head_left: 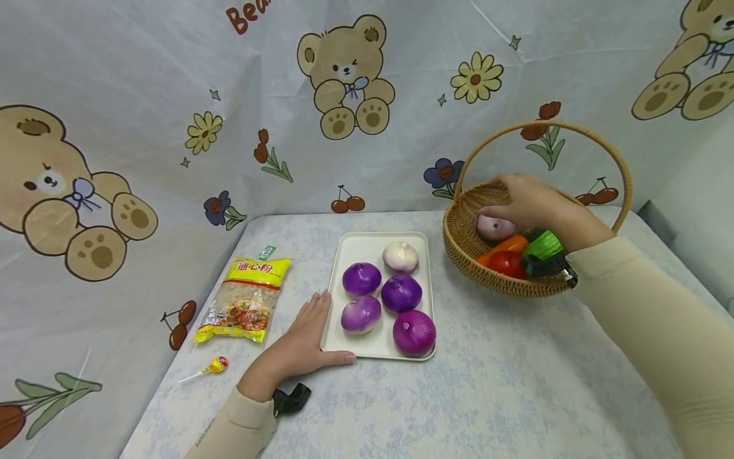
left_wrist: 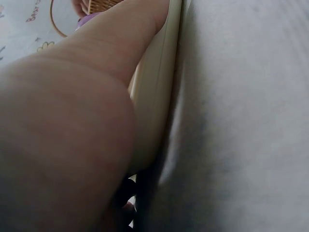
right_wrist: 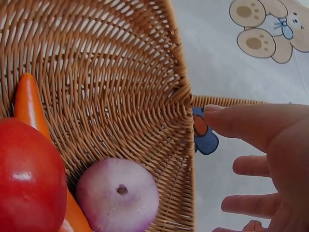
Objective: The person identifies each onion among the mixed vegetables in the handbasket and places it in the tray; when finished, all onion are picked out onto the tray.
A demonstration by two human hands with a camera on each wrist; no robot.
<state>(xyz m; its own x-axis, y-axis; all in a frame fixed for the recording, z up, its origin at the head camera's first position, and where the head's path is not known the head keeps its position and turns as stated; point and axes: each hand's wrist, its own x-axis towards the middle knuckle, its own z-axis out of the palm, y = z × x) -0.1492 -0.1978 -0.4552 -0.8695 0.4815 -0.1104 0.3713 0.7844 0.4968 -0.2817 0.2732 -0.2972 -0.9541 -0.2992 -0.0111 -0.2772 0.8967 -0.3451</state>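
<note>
My left hand (head_left: 304,341) rests against the near left corner of a white tray (head_left: 375,347), fingers straight along its left side and thumb along the front edge. Several purple onions (head_left: 361,278) and one whiter onion (head_left: 401,256) sit on that tray. My right hand (head_left: 524,201) reaches in over a wicker basket (head_left: 501,285), its fingers spread and holding nothing. In the right wrist view a pale purple onion (right_wrist: 118,195) lies in the basket, apart from the fingers. Beside it are a red tomato (right_wrist: 31,176) and an orange carrot-like vegetable (right_wrist: 31,104).
The basket also holds a green vegetable (head_left: 543,245), and its tall handle (head_left: 625,166) arches over the right forearm. Left of the tray lie a yellow bag of pasta (head_left: 246,299) and a lollipop (head_left: 215,365). A bear-printed cloth (head_left: 344,178) hangs behind the table.
</note>
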